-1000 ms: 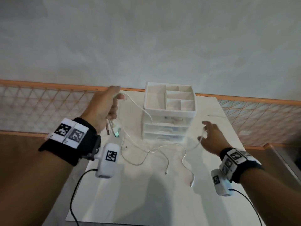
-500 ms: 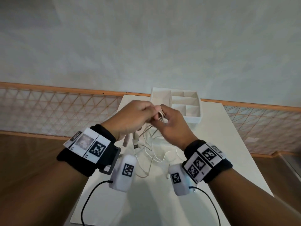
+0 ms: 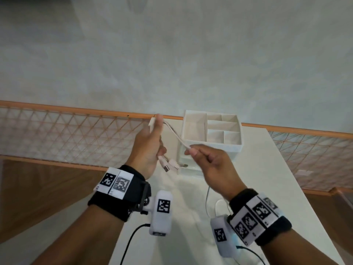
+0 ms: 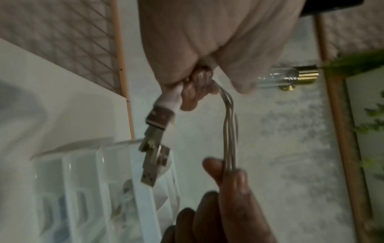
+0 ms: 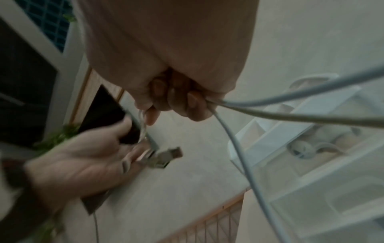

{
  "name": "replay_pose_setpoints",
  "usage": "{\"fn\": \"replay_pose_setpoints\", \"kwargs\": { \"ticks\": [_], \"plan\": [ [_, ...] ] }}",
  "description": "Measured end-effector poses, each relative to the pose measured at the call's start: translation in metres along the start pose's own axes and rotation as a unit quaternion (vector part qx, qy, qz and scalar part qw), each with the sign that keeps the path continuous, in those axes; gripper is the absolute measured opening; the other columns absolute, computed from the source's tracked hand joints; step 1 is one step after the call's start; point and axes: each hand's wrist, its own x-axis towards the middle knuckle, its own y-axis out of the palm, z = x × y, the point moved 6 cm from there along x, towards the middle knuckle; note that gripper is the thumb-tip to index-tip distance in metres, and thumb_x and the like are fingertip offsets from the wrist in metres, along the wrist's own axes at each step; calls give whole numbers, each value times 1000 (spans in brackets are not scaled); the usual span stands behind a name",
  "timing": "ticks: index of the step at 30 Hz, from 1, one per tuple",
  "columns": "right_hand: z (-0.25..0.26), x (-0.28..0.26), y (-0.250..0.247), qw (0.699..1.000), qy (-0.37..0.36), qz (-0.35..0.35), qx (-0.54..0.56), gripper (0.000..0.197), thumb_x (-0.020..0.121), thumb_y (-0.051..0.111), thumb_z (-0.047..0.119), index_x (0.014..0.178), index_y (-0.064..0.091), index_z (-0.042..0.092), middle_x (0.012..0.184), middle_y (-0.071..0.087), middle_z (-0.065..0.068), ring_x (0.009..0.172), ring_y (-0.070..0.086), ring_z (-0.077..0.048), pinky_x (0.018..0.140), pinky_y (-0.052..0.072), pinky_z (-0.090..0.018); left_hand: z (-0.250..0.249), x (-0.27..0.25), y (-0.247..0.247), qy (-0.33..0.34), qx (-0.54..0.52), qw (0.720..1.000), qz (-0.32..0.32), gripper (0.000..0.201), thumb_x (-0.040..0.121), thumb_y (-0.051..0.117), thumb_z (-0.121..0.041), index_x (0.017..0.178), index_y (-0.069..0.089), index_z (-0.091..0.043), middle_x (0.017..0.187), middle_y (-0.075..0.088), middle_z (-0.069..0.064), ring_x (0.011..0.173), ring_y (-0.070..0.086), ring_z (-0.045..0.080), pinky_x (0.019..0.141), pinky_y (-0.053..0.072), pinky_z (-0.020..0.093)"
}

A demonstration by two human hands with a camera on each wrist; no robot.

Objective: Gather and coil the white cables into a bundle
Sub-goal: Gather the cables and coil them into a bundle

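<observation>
In front of the organizer (image 3: 212, 131), the left hand (image 3: 149, 148) grips the cables (image 3: 174, 134) near their plugs (image 3: 169, 165) while the right hand (image 3: 212, 165) pinches them.

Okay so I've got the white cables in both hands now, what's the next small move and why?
Probably swing the right hand back to the left hand to lay another loop. The white cables stretch between the two hands, the USB plugs hang below the left hand, and loose cable trails from the right hand toward the table, so slack looks ungathered.
</observation>
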Motion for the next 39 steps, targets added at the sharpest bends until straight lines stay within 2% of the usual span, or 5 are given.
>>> {"fn": "replay_pose_setpoints", "kwargs": {
  "ticks": [4,15,23,30,39],
  "plan": [
    [3,-17,38,992,-51,101,-58,32,99,55,27,75,61,8,59,53,-11,55,46,-29,55,42,-39,12,-8,28,-12,93,992,81,47,71,80,-46,81,49,-13,66,44,0,54,43,16,50,40,28],
    [-2,-23,-3,984,46,166,-55,16,92,67,28,82,71,17,72,66,-6,64,52,-7,64,43,-24,-2,3,5,-24,166,985,30,32,93,50,-53,82,51,-23,56,39,-3,41,32,10,41,24,21],
    [16,11,-21,992,17,92,-81,12,86,73,20,78,74,11,76,75,-10,71,67,-31,69,55,-44,14,-47,51,-30,307,882,357,47,71,53,-67,75,59,-21,58,51,-3,43,35,6,43,28,21],
    [-1,9,-56,996,63,-31,51,20,94,63,16,107,76,7,48,54,17,45,44,1,51,37,-7,10,-20,19,-50,115,980,157,48,56,74,-67,58,55,-23,54,42,-6,55,37,15,66,36,37],
    [-1,-16,16,999,-14,-29,-8,23,96,55,3,80,72,7,58,60,5,53,48,-2,57,41,-22,32,-25,52,-54,42,996,54,36,72,84,-34,67,54,-13,51,54,-2,49,56,16,49,47,25]
  ]
}}
